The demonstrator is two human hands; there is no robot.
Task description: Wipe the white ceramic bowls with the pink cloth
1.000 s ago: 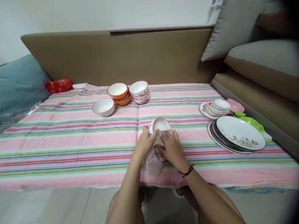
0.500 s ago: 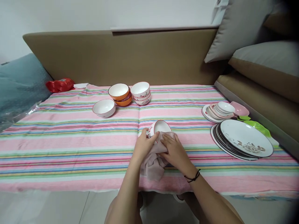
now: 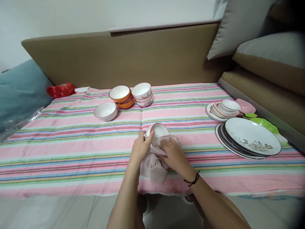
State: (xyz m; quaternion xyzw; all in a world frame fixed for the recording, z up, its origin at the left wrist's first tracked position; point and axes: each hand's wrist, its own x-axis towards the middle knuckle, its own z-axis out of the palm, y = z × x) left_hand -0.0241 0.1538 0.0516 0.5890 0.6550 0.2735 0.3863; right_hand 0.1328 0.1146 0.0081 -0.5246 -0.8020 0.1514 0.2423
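Observation:
A small white bowl (image 3: 157,130) with a red rim and red pattern is tilted above the striped cloth, near its front middle. My left hand (image 3: 140,149) grips the bowl's left side, fingers curled round it. My right hand (image 3: 172,153) is closed on a pale pink cloth (image 3: 152,165), pressing it against the bowl's near side. The cloth hangs down between my hands. A black band circles my right wrist.
Farther back stand a single white bowl (image 3: 105,111), a stack of orange bowls (image 3: 121,96) and a stack of white bowls (image 3: 142,93). At the right lie stacked large plates (image 3: 250,140), small saucers (image 3: 224,109), pink and green dishes. A red bag (image 3: 60,90) lies far left.
The bowl and both hands have shifted slightly left and nearer, and the bowl has tilted a little. My right hand has slid the cloth along the bowl's side.

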